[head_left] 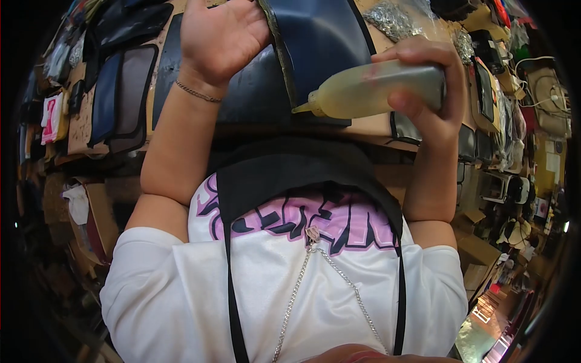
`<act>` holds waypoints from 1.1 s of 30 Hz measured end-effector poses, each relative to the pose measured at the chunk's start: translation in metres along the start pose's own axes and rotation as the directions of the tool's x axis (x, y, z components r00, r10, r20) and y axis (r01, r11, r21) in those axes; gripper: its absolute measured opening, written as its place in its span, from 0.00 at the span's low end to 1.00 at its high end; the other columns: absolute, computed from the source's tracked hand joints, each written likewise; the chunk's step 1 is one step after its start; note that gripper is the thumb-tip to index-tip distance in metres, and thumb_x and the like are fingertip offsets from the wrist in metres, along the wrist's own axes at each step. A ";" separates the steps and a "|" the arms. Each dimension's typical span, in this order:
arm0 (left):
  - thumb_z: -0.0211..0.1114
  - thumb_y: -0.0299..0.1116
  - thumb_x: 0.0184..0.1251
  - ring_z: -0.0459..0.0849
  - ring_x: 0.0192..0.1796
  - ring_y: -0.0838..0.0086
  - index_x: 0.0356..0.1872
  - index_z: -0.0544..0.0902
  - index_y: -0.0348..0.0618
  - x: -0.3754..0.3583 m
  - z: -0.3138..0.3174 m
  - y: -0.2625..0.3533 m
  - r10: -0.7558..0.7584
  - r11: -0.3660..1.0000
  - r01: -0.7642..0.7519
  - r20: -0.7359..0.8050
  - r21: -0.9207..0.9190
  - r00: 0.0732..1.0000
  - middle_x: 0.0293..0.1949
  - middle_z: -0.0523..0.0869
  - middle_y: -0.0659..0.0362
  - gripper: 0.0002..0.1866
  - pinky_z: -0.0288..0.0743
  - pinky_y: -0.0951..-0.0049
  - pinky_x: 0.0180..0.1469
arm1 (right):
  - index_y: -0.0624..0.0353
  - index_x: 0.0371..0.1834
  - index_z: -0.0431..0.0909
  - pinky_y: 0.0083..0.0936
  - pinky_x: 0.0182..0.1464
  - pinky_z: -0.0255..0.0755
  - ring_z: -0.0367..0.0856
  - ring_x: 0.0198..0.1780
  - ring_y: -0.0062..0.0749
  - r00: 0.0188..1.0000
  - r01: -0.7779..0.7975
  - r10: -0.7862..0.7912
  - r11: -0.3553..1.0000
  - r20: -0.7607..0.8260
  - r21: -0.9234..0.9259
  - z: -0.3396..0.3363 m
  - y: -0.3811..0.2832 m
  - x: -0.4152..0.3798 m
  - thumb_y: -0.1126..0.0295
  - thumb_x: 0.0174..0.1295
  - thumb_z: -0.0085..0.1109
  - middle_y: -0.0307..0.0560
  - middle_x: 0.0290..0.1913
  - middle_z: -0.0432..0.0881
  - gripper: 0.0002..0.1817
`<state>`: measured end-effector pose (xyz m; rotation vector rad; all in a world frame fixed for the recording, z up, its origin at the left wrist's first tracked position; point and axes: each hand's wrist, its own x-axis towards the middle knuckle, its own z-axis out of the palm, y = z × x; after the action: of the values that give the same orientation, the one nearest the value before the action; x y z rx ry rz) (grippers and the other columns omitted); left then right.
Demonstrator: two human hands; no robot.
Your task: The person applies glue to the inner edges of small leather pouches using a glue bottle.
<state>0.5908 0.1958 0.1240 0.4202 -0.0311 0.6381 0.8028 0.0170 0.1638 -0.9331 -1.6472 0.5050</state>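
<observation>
My right hand (426, 85) is wrapped round a translucent squeeze bottle (369, 91) holding a pale yellowish liquid. The bottle lies nearly level, its narrow nozzle pointing left at the lower end of a dark leather-like panel's edge. My left hand (224, 42), palm up with fingers curled, is at the upper part of that raw, olive-coloured edge and appears to grip the dark panel (321, 36); its fingertips are partly hidden. Beneath lies another flat black piece (251, 91) on the worktable.
Dark flat pouches (124, 91) lie to the left on the brown worktable (372, 127). At the upper right is a plastic bag of small metallic parts (393, 21). A pink and white packet (51, 118) sits far left. Cluttered shelves and boxes (475, 254) stand on the right.
</observation>
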 end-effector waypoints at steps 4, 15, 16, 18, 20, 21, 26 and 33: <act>0.26 0.78 0.68 0.63 0.76 0.45 0.74 0.54 0.20 -0.002 -0.007 0.005 0.024 0.999 -0.022 0.054 -0.037 0.998 0.73 0.63 0.32 0.60 0.55 0.51 0.78 | 0.64 0.50 0.77 0.27 0.48 0.78 0.85 0.47 0.40 0.976 0.183 -0.169 0.978 0.135 -0.100 0.001 -0.005 0.006 0.77 0.50 0.76 0.53 0.43 0.84 0.24; 0.26 0.79 0.67 0.62 0.76 0.44 0.75 0.52 0.21 -0.003 -0.014 0.009 0.046 0.998 -0.045 0.026 -0.048 0.999 0.73 0.61 0.31 0.61 0.55 0.51 0.79 | 0.65 0.49 0.77 0.30 0.48 0.78 0.85 0.46 0.42 0.973 0.191 -0.181 0.980 0.140 -0.062 0.006 -0.012 0.007 0.79 0.46 0.77 0.53 0.43 0.83 0.26; 0.26 0.79 0.67 0.62 0.76 0.44 0.75 0.52 0.21 -0.003 -0.014 0.009 0.045 0.998 -0.043 0.025 -0.052 0.999 0.73 0.61 0.31 0.61 0.56 0.51 0.78 | 0.65 0.49 0.77 0.30 0.49 0.78 0.85 0.46 0.42 0.977 0.179 -0.172 0.983 0.126 -0.046 0.005 -0.011 0.006 0.79 0.46 0.77 0.53 0.43 0.83 0.26; 0.26 0.79 0.67 0.62 0.76 0.43 0.75 0.52 0.21 -0.003 -0.013 0.009 0.041 0.997 -0.040 0.024 -0.059 0.999 0.74 0.61 0.31 0.61 0.57 0.51 0.78 | 0.65 0.49 0.77 0.31 0.49 0.78 0.85 0.46 0.42 0.985 0.137 -0.127 0.987 0.117 -0.079 0.005 -0.014 0.005 0.78 0.46 0.78 0.53 0.43 0.83 0.26; 0.26 0.80 0.66 0.64 0.75 0.44 0.75 0.54 0.23 -0.005 -0.009 0.008 0.017 0.997 -0.014 0.039 -0.073 0.999 0.73 0.63 0.33 0.61 0.58 0.50 0.77 | 0.65 0.50 0.76 0.31 0.50 0.79 0.85 0.47 0.42 0.988 0.080 -0.068 0.994 0.142 -0.077 0.000 -0.015 0.005 0.75 0.47 0.78 0.54 0.44 0.84 0.27; 0.26 0.80 0.66 0.65 0.75 0.45 0.75 0.54 0.24 -0.004 -0.006 0.008 0.005 0.997 -0.001 0.049 -0.080 0.999 0.73 0.64 0.33 0.61 0.59 0.50 0.77 | 0.65 0.51 0.76 0.32 0.50 0.79 0.85 0.48 0.42 0.984 0.043 -0.032 0.997 0.173 -0.061 -0.008 -0.016 0.006 0.73 0.48 0.78 0.54 0.44 0.84 0.27; 0.25 0.83 0.62 0.72 0.72 0.53 0.76 0.58 0.32 -0.004 -0.011 -0.006 -0.166 0.985 0.144 0.285 0.099 0.944 0.70 0.71 0.41 0.61 0.62 0.53 0.75 | 0.64 0.57 0.73 0.34 0.54 0.79 0.84 0.53 0.43 0.959 -0.029 0.055 0.995 -0.278 0.096 -0.025 -0.001 0.016 0.65 0.55 0.75 0.58 0.49 0.83 0.29; 0.27 0.84 0.61 0.70 0.74 0.58 0.79 0.55 0.38 -0.014 0.023 -0.028 -0.312 0.926 0.278 0.102 0.256 0.945 0.74 0.68 0.46 0.61 0.64 0.58 0.73 | 0.59 0.56 0.74 0.23 0.51 0.73 0.80 0.45 0.25 0.897 -0.059 0.042 0.998 -0.440 -0.026 -0.026 0.005 0.049 0.70 0.62 0.68 0.42 0.42 0.81 0.20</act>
<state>0.5976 0.1585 0.1329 0.6884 -0.0243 0.3122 0.8257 0.0554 0.1972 -1.0351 -1.2271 0.2689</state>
